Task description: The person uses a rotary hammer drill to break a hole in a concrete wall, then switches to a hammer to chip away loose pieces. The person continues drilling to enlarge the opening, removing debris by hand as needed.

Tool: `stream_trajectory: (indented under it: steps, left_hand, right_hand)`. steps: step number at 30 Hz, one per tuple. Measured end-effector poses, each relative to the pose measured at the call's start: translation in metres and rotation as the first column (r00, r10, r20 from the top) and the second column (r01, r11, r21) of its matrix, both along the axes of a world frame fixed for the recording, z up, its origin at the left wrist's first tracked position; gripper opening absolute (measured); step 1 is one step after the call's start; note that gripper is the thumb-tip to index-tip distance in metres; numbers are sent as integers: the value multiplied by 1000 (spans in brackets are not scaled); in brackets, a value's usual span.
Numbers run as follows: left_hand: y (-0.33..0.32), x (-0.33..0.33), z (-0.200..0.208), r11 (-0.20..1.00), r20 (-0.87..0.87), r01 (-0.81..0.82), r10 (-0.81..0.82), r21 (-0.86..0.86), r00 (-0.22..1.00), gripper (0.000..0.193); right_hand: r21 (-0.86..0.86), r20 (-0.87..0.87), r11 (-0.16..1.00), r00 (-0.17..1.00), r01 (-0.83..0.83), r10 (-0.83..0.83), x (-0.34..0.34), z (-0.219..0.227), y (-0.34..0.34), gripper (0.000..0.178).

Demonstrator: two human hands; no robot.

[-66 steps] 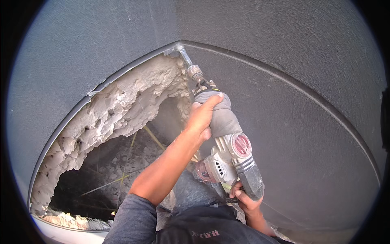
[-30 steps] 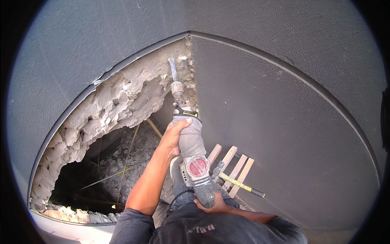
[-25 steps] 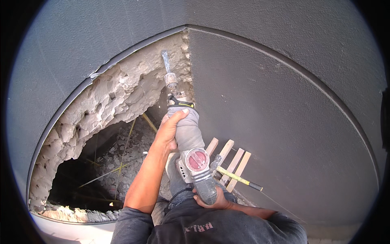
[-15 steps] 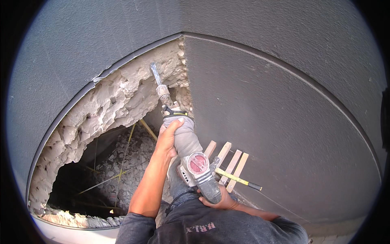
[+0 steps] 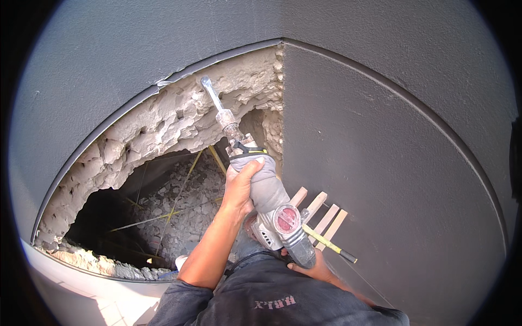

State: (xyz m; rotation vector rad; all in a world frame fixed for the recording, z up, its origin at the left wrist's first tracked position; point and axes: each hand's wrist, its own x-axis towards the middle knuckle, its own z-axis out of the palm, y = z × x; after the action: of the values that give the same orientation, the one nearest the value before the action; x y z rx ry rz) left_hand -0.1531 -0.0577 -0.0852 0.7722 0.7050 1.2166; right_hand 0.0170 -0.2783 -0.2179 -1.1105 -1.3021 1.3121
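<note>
A dusty demolition hammer slants up and to the left from my body. Its flat chisel points at the rough broken concrete along the top of a large hole in the wall; whether the tip touches, I cannot tell. My left hand wraps the grey cloth-covered front barrel, thumb on top. Low beside my body, my right hand closes round the rear end of the machine, its fingers partly hidden beneath it.
Grey rubble lies inside the hole, crossed by thin yellow strips. Several wooden slats and a yellow handle with a black end are right of the machine. A dark textured wall with a trim strip curves around.
The chisel tip has shifted left along the broken concrete, farther from the wall corner. Both hands keep their hold, and the view has moved somewhat left.
</note>
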Motion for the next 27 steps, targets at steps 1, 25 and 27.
stream_trajectory:
  steps: [1,25,27]
  left_hand:
    - [2,0,2,1000,11,0,0,-3,1000,36]
    - [-11,39,74,976,-37,163,-159,146,986,42]
    - [1,36,74,980,-64,168,-162,105,985,42]
  right_hand:
    - [27,16,1000,1000,0,0,0,7,0,43]
    - [183,-536,902,809,390,-241,-18,70,-27,28]
    - [196,-538,904,813,379,-225,-17,70,-16,26]
